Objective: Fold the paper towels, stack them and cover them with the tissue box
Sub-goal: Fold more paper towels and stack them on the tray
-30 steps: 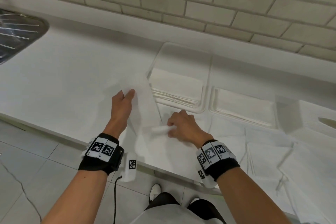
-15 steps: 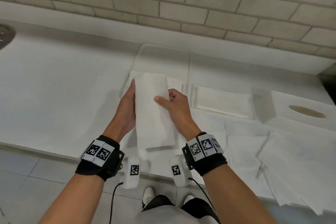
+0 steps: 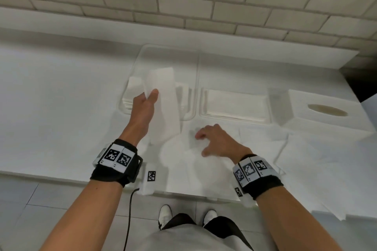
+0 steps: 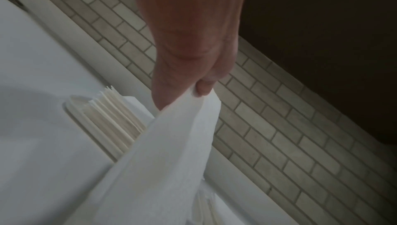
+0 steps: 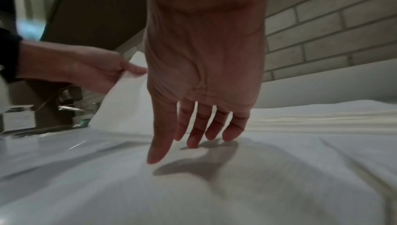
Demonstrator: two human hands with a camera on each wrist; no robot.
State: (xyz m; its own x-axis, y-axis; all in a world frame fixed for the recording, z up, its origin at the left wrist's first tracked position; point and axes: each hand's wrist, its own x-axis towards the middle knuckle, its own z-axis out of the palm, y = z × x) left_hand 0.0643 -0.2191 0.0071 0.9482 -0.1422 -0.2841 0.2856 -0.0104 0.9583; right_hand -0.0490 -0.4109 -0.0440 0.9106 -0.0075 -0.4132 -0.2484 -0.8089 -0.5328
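On the left of the white counter [image 3: 51,96] nothing of the task lies. The left hand [image 3: 143,106] is raised above the counter and pinches a folded towel [image 3: 163,104] between thumb and fingers near its upper end. In the left wrist view the fingers [image 4: 204,87] close on the edge of the towel, and the strip hangs down from them. The strip is long and narrow, and its lower end reaches the loose sheets [image 3: 193,159] at the front edge of the counter.

Behind this towel stands a clear tray [image 3: 140,55] with a stack [image 3: 130,96] of folded towels in it. The held towel hides part of the stack. Just beside it, to the right, a second tray [image 3: 201,108] holds a second stack [image 3: 234,102] that lies flat.

The right hand [image 3: 218,140] is low over the loose sheets, palm down, with the fingers spread and a little bent. It holds nothing. In the right wrist view the fingertips [image 5: 193,142] are at the surface of the paper; I cannot tell if they really touch it.

Further right, the tissue box [image 3: 326,116] stands on the counter, close to the second tray, with its oval opening up. More unfolded sheets [image 3: 326,169] lie in front of it.
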